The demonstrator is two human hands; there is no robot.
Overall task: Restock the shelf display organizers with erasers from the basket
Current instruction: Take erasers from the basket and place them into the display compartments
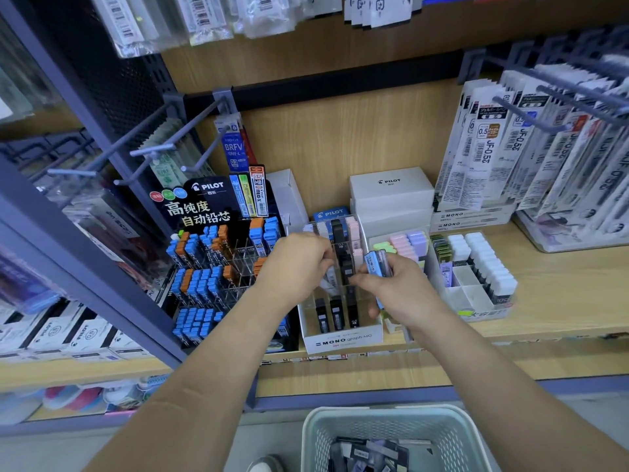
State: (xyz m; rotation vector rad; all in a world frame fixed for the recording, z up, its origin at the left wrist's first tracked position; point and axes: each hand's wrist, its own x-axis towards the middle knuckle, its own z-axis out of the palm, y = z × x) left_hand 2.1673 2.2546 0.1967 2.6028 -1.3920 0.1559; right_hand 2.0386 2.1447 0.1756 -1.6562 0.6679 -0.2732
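Note:
Both hands work over the clear MONO graph organizer (342, 340) on the wooden shelf. My right hand (391, 287) grips several small blue and grey packs (376, 264) upright between thumb and fingers. My left hand (299, 264) reaches into the organizer's middle compartments with curled fingers; whether it pinches a pack is hidden. Black, white and pink packs (340, 236) fill the organizer's back rows. The pale green basket (391, 420) stands on the floor below, holding several dark and grey packs (371, 454).
A black PILOT lead display (211, 264) with blue and orange packs stands left of the organizer. A white organizer (476, 291) with pastel and white-capped packs sits to the right. White boxes (391, 189) stand behind. Metal hooks (531, 110) with hanging refills jut out above.

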